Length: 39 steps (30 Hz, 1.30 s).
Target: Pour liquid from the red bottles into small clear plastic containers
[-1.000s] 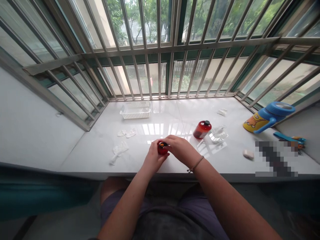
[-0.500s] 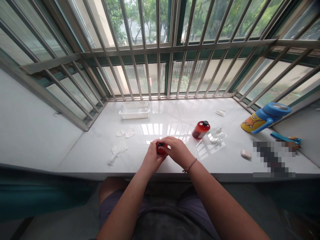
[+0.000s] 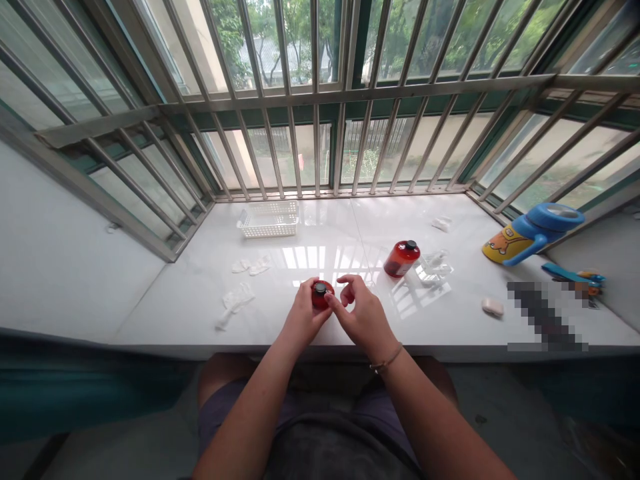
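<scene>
Presently I have the left hand wrapped around a bottle, the right hand loosely spread, thumb beside the cap; whether touching, I can't tell.

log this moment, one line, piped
left hand: around capped red bottle | right hand: open, close to cap | other red bottle: standing to the right

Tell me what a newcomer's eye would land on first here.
The blue-and-yellow flask, at the far right of the white counter. Then the red bottle right of centre, and the second red bottle in the left hand near the front edge, the right hand close by.
</scene>
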{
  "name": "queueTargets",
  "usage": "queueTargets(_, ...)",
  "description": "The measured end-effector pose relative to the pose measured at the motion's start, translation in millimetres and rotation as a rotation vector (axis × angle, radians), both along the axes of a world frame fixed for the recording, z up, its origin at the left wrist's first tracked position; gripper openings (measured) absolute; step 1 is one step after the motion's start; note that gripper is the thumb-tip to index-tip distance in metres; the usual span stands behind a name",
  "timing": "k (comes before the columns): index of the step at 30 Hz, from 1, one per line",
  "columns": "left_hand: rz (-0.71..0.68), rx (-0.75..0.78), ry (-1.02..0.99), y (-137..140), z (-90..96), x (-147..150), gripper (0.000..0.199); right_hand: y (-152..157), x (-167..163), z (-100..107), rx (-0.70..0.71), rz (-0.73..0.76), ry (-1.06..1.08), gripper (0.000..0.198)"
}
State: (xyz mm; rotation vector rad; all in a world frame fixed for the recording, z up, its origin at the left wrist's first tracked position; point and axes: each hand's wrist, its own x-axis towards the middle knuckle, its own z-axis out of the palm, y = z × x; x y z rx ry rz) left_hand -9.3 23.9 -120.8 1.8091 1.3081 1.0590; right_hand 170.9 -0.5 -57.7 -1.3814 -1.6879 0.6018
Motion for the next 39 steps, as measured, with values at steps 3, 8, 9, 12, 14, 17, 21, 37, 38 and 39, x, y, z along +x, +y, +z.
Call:
queueTargets(3, -0.003, 0.015, -0.017, 1, -3.0, 0, 0.069, -4, -4, -3, 0.015, 0.015, 0.079, 0.034)
queueTargets(8, 0.0, 0.028, -0.028, 2, -6.1, 1, 0.073, -2, -12, -7, -0.058, 0.141, 0.175, 0.053)
queueTargets(9, 0.005, 0.027, -0.017, 2, -5.9, 1, 0.073, -2, -12, -7, -0.068, 0.123, 0.175, 0.052)
queueTargets(12, 0.019, 0.022, 0.011, 1, -4.2, 1, 0.071, -2, -10, -9, -0.054, 0.011, 0.161, 0.043)
queueTargets(14, 0.02, 0.022, 0.015, 1, -3.6, 1, 0.071, -2, -11, -9, -0.038, -0.015, 0.162, 0.043)
queueTargets(17, 0.015, 0.023, -0.001, 1, -5.2, 1, 0.071, -3, -14, -9, -0.052, 0.063, 0.186, 0.053)
queueTargets(21, 0.008, 0.027, -0.02, 3, -10.0, 0, 0.074, -4, -17, -11, -0.094, 0.113, 0.195, 0.059)
queueTargets(37, 0.022, 0.017, 0.004, 3, -10.1, -2, 0.073, -15, -11, -15, 0.09, -0.035, 0.098, 0.043)
queueTargets(38, 0.03, 0.02, 0.018, 6, -10.0, -2, 0.073, -18, -6, -15, 0.134, -0.048, 0.064, 0.041)
queueTargets(39, 0.041, 0.025, 0.033, 10, -9.8, -1, 0.073, -23, 0, -15, 0.175, -0.062, 0.029, 0.038)
